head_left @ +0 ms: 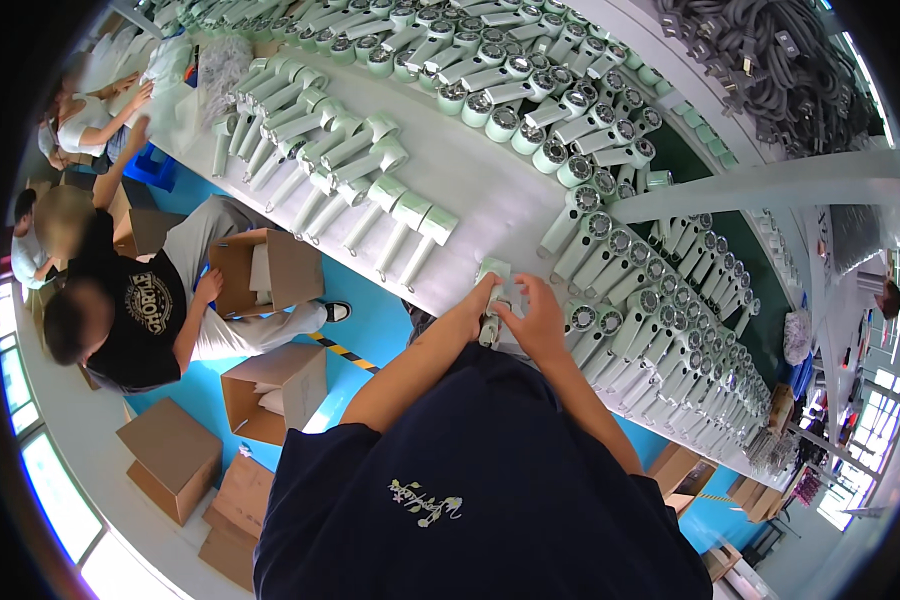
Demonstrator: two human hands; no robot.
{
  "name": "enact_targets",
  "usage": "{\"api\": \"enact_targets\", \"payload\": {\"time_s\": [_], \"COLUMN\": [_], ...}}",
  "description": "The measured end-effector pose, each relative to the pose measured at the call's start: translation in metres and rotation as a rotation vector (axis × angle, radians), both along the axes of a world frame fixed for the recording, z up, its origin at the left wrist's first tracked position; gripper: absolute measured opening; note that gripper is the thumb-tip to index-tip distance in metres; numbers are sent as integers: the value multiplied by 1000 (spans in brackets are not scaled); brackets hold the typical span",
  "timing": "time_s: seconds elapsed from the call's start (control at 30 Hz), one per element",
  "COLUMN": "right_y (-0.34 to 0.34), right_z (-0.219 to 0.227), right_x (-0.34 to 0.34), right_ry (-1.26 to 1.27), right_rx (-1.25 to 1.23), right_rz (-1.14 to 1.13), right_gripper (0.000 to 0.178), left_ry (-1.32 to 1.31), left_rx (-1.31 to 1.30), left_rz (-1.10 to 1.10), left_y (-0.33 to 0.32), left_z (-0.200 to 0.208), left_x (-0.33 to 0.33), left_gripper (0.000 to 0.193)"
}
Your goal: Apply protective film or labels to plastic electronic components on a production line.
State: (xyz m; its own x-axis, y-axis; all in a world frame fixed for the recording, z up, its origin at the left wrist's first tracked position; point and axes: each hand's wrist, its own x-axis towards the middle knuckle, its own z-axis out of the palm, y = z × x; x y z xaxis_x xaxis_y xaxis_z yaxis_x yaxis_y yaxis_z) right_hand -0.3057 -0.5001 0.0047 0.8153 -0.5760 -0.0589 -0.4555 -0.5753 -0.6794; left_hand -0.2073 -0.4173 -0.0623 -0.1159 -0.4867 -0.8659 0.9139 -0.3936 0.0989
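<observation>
At the near edge of the table I hold a pale green hair dryer, its round head pointing away from me. My left hand is closed round its handle, which is largely covered by the fingers. From the other side my right hand bends its thumb and fingers against the dryer; what the fingertips press on is too small to make out. Left of my hands, hair dryers lie in rows with handles toward me. More hair dryers stand close by on the right, round grilles facing up.
The long pale table curves across in front. A metal post crosses at right, below a heap of dark cords. A co-worker in a black shirt sits left beside open cardboard boxes. Yellow-black tape marks the blue floor.
</observation>
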Motion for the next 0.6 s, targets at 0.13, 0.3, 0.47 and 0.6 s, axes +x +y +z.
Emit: {"api": "enact_targets", "payload": {"time_s": [0.13,0.3,0.47,0.6], "right_y": [-1,1,7,20], "right_z": [-3,-6,6,29], "right_x": [3,3,-5,-18], "right_ry": [-14,-74,-153,-157], "right_rx": [-40,147,228,-33], "right_rz": [-9,-133,-164,131], "right_gripper": [59,61,62,62], "left_ry": [54,30,90,126], "left_rx": [32,52,-44,-64], "left_rz": [-19,-28,10,17], "left_y": [1,-2,3,-1], "left_z": [8,9,-40,-44], "left_x": [5,3,-4,-7], "left_gripper": [47,47,46,46]}}
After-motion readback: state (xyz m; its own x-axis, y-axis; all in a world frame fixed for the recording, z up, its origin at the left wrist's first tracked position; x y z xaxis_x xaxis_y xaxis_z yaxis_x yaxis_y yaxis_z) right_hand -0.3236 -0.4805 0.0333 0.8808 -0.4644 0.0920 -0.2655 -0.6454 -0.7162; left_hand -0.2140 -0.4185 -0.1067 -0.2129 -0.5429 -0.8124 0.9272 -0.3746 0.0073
